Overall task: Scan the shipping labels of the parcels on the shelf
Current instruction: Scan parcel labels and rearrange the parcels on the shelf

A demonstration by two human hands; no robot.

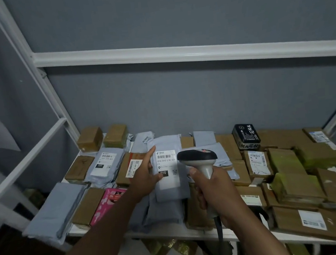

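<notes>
The white shipping label (pixel 167 169) on the grey mailer bag (pixel 171 192) at the centre reads "010-010-L30-551", with "010" in a black box lower on it. Left of that mailer, the label (pixel 106 163) on a second grey bag (pixel 113 171) carries "231" in a black box. Right of the central mailer, a black box (pixel 246 137) bears white Chinese characters, not legible. Other labels are too blurred to read.

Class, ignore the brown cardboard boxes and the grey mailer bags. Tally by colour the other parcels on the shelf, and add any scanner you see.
Pink printed box: 1
Black box with white writing: 1
Grey-and-black handheld barcode scanner, held in the right hand: 1
Total: 3
</notes>
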